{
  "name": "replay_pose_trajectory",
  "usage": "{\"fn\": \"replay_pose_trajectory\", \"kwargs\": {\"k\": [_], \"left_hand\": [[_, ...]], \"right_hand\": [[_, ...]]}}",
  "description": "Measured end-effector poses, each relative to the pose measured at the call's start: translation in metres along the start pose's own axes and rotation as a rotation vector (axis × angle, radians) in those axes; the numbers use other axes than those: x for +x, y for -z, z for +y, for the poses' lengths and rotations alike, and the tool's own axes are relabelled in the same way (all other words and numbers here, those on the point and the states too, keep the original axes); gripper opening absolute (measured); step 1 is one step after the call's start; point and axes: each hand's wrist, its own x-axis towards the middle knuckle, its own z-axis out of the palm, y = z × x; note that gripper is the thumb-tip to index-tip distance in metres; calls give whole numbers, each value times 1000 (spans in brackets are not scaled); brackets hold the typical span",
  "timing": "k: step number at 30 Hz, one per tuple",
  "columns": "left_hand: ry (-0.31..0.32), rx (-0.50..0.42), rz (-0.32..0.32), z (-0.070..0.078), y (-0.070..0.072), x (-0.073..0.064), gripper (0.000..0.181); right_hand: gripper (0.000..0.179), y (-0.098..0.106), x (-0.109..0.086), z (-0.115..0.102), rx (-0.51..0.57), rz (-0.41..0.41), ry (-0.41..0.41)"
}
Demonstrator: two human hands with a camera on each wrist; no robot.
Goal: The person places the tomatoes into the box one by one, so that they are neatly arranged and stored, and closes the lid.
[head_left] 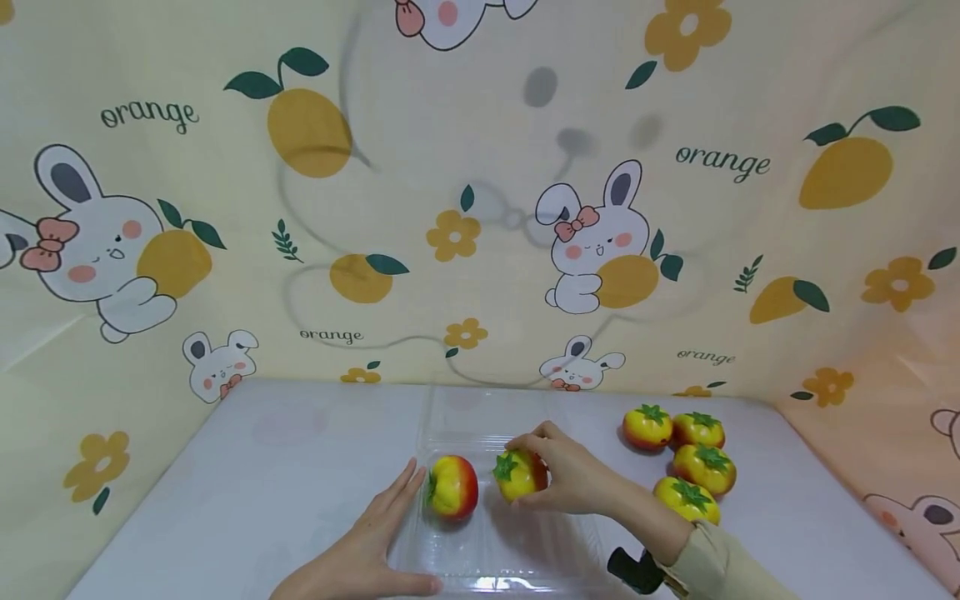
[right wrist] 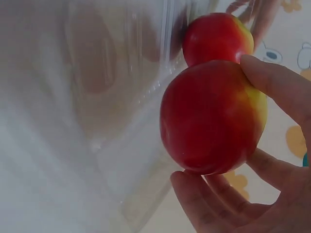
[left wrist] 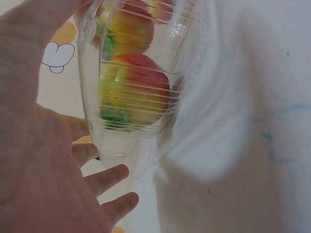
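Observation:
A clear plastic clamshell box (head_left: 517, 567) lies open on the table, its lid tilted toward the back. One red-and-yellow toy persimmon (head_left: 454, 492) rests on its side in the left half of the box. Over the right half, my right hand (head_left: 566, 471) pinches a second persimmon (right wrist: 211, 119) between thumb and fingers, green calyx facing up and left in the head view. My left hand (head_left: 367, 533) lies along the left side of the box with its fingers extended. In the left wrist view, persimmons (left wrist: 138, 92) show through the ribbed clear wall.
Several more persimmons (head_left: 705, 468) sit in a group to the right of the box, close to my right forearm. The white table (head_left: 300, 467) meets a patterned cloth backdrop (head_left: 510, 317) with rabbits and oranges. A black wrist strap (head_left: 636, 572) shows by the right sleeve.

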Motion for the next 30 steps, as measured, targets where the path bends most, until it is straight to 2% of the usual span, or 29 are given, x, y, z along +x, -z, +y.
{"fn": "replay_pose_trajectory", "kwargs": {"k": [7,17,20,30], "left_hand": [[-6,5,1,-1,2,-1,113],[-13,-25,-13,0,1,0,111],[-34,-10,-5,0,1,0,112],[-24,-7,-2,0,0,-2,112]], "right_hand": [[61,-4,7,-3,-4,-29,9],[60,-12,17,-2,-19,-51,-33],[60,-15,21,-4,-21,-72,-51],[67,-20,25,-7,2,-98,-80]]}}
